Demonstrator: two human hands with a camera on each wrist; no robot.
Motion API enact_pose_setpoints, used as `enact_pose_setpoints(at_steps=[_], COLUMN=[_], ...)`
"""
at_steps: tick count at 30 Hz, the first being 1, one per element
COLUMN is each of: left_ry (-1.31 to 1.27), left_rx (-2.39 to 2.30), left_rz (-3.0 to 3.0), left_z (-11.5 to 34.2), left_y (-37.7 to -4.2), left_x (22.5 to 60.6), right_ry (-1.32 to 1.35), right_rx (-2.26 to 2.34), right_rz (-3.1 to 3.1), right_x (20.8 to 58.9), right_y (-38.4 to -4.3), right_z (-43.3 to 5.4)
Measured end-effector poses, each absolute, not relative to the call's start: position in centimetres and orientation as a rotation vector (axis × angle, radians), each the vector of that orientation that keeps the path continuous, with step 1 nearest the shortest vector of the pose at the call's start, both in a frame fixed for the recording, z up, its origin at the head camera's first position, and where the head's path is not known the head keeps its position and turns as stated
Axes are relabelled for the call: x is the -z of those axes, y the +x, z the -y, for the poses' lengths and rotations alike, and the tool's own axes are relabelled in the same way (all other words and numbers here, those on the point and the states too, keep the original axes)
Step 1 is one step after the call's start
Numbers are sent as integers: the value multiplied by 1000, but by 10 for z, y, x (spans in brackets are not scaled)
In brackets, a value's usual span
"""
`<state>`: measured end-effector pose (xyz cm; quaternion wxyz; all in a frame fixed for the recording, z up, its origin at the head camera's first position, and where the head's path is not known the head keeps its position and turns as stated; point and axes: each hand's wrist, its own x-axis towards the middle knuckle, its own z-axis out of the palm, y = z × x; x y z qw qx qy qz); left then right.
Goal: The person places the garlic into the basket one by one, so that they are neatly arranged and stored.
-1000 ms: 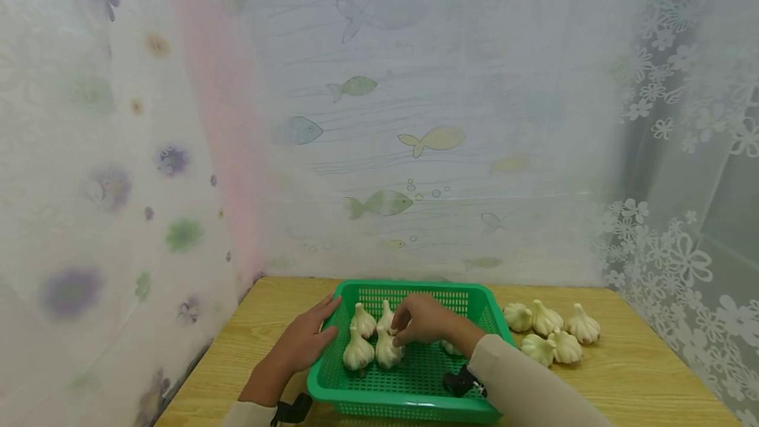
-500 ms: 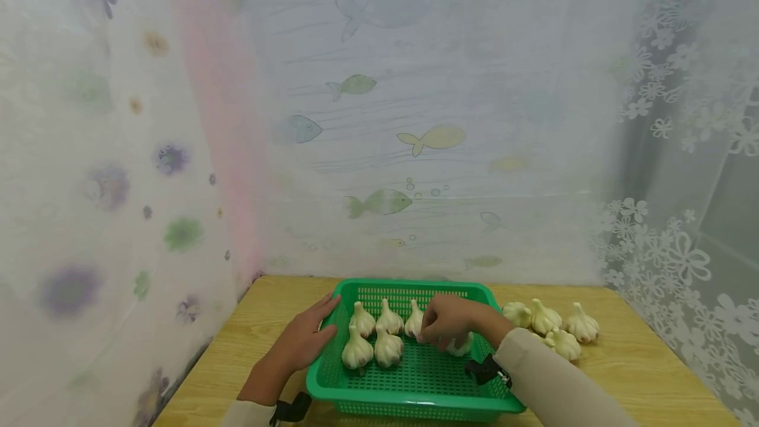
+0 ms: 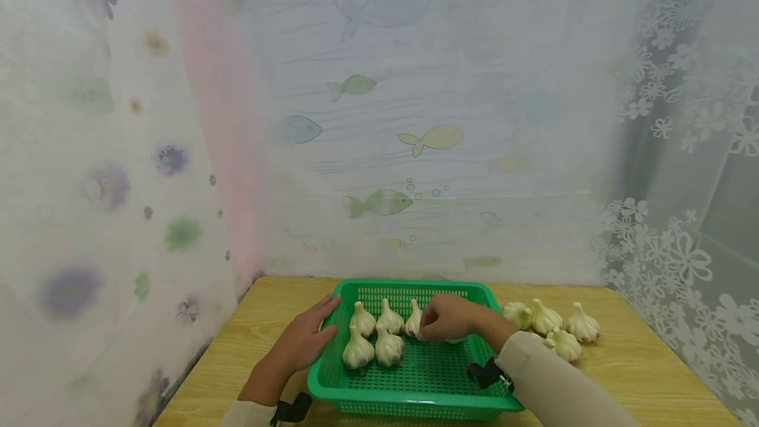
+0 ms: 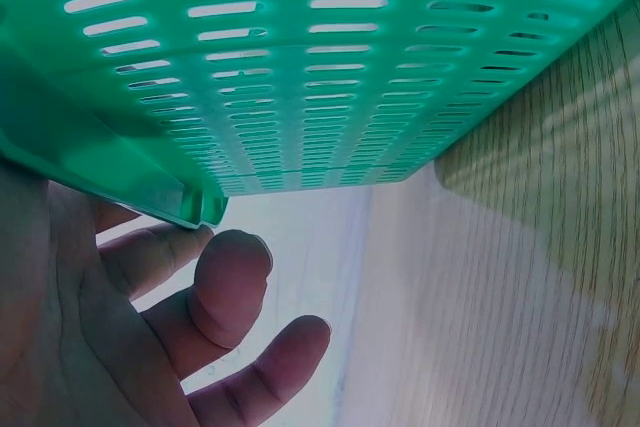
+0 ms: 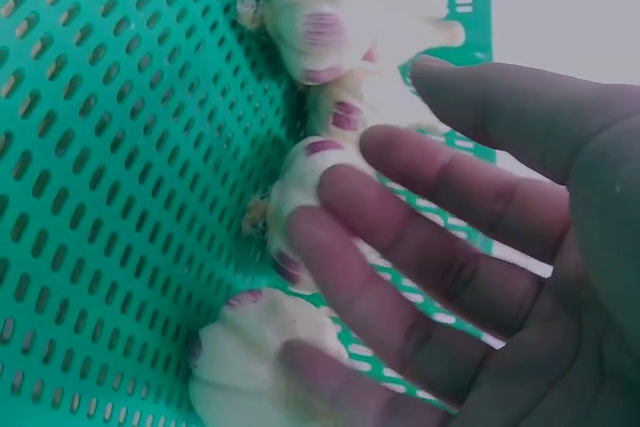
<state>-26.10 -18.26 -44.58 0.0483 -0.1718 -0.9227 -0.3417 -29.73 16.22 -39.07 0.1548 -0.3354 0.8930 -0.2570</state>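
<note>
A green perforated plastic basket (image 3: 418, 399) stands on the table with several pale garlic bulbs in it. My left hand (image 3: 305, 338) rests on the basket's left rim, fingers extended; the left wrist view shows the fingertips (image 4: 232, 287) by the rim. Inside the basket, my right hand (image 3: 453, 318) hovers over its right half, beside a back-row garlic bulb (image 3: 413, 321). In the right wrist view its fingers are spread and relaxed, in front of a purple-marked bulb (image 5: 310, 182). Another bulb (image 5: 245, 362) lies by the little finger, largely hidden by the hand in the head view.
On the wooden table (image 3: 628, 374), several more garlic bulbs (image 3: 544, 317) lie right of the basket. Patterned sheets (image 3: 379, 117) hang behind the table and along both sides. A black wrist camera (image 3: 483, 373) sits under the right wrist.
My right hand has moved right from the middle garlic bulbs, uncovering them and a third back-row bulb. In the last half second it has barely shifted. The left hand stays on the rim.
</note>
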Motion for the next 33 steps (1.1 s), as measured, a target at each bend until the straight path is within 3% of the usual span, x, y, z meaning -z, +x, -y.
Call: enact_pose_setpoints(at_steps=[33], left_ry=[-534], left_rx=[1030], left_rz=[2820], left_z=[188], left_y=[-275], left_x=[447], right_ry=[-927], right_rx=[1051], right_rz=[-2711], right_x=[358], right_y=[-307], right_z=[-214])
